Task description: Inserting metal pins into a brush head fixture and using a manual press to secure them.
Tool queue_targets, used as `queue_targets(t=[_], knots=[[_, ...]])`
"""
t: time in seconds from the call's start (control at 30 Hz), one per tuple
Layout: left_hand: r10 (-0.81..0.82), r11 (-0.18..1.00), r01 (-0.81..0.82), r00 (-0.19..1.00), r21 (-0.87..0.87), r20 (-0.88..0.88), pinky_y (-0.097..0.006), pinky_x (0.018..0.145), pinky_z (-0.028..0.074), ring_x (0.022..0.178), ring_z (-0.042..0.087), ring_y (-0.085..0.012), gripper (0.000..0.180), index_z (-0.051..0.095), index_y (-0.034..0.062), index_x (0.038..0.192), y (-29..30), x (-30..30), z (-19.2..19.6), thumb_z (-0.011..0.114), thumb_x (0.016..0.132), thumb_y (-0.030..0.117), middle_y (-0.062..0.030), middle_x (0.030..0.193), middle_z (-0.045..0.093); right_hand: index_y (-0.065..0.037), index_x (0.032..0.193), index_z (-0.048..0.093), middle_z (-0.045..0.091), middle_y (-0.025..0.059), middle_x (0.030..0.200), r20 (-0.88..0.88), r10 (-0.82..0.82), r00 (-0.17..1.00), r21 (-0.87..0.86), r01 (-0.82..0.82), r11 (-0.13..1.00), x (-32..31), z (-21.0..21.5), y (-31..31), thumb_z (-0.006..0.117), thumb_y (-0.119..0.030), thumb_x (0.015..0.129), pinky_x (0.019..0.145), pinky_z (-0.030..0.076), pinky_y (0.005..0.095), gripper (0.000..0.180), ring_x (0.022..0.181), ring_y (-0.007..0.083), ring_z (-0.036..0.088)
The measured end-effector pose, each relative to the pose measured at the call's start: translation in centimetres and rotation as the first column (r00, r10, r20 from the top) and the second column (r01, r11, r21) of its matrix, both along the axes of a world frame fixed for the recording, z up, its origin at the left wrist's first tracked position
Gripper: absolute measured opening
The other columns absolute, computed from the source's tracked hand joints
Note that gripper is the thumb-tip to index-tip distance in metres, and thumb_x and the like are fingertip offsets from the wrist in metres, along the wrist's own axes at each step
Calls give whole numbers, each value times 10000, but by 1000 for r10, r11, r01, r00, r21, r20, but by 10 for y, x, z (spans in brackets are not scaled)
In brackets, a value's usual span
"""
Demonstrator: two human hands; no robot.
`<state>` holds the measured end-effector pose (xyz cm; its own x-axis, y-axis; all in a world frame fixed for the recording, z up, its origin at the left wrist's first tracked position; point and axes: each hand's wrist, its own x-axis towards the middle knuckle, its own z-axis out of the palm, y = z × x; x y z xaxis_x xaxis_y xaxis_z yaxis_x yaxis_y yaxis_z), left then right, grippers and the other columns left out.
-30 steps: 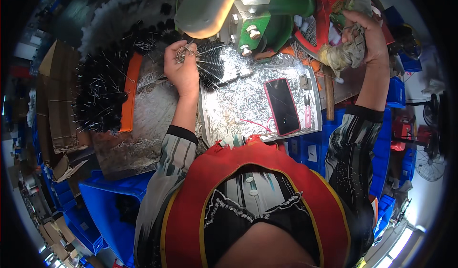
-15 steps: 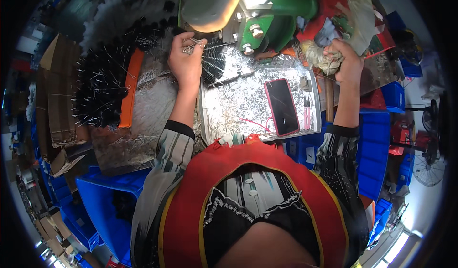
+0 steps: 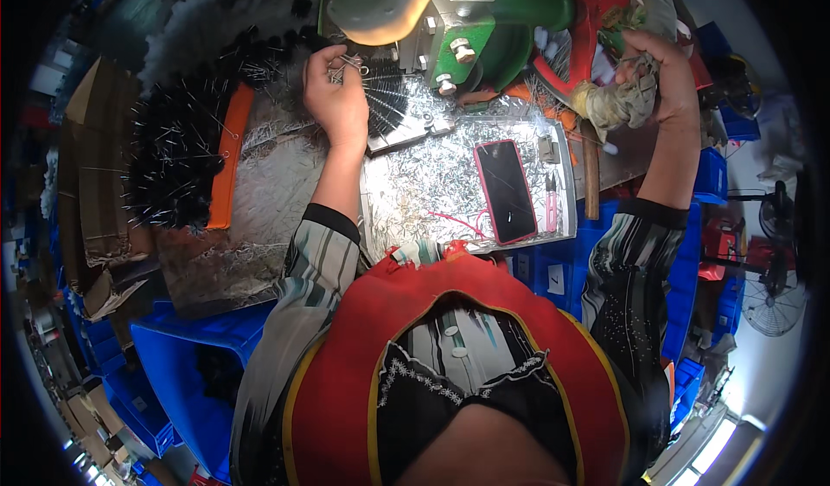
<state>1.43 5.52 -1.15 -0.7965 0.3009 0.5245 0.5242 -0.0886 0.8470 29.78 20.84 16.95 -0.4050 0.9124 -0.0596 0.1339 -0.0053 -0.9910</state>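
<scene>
My left hand (image 3: 335,101) is closed around the looped wire ends of several black-bristled wire brushes (image 3: 386,99). Their bristled shafts fan out to the right, beside the green machine (image 3: 471,41). On the far right, my right hand (image 3: 670,75) is closed on the cloth-wrapped grip (image 3: 618,104) of the machine's red handwheel (image 3: 588,54). Part of that grip is hidden by the fingers. A bright lamp (image 3: 385,6) hangs over the machine. Below it lies a metal tray (image 3: 415,183) strewn with wire scraps.
A large heap of black brushes (image 3: 177,153) lies at left behind an orange strip (image 3: 229,157). On the tray rest a phone (image 3: 507,192) in a pink case and a small pink-handled tool (image 3: 551,205). A wooden handle (image 3: 591,175) stands right of it. Blue bins (image 3: 190,356) flank my body.
My right hand has moved right and away from me, and the red handwheel has turned with its wrapped grip. My left hand still holds the brushes, shifted only slightly.
</scene>
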Motion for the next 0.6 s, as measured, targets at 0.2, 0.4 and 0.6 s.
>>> queue_targets(t=[0.2,0.4,0.6], knots=[[23,999,-22,998,-29,59,-291,703,427,717,525,-173,171,604,37,853,4,-1,0,605,693,-23,-41,746,534,-73,677,541,552,50,581,-12,57,998,-50,-58,997,3,-4,1,683,-206,696,490,452,286,195,467,167,552],[35,999,-35,996,-10,79,-290,706,428,720,528,-171,154,601,26,842,2,1,1,630,694,-9,-37,745,543,11,720,531,516,97,540,-355,-147,923,713,369,597,-2,-130,-3,608,-67,719,549,449,315,110,481,196,514],[-58,978,57,998,-203,-3,-296,741,435,802,550,-195,288,594,32,907,-18,10,16,721,651,66,-76,874,546,37,664,541,543,122,594,-475,-89,875,232,222,947,-3,-110,-10,579,-22,717,563,466,324,88,552,213,554]])
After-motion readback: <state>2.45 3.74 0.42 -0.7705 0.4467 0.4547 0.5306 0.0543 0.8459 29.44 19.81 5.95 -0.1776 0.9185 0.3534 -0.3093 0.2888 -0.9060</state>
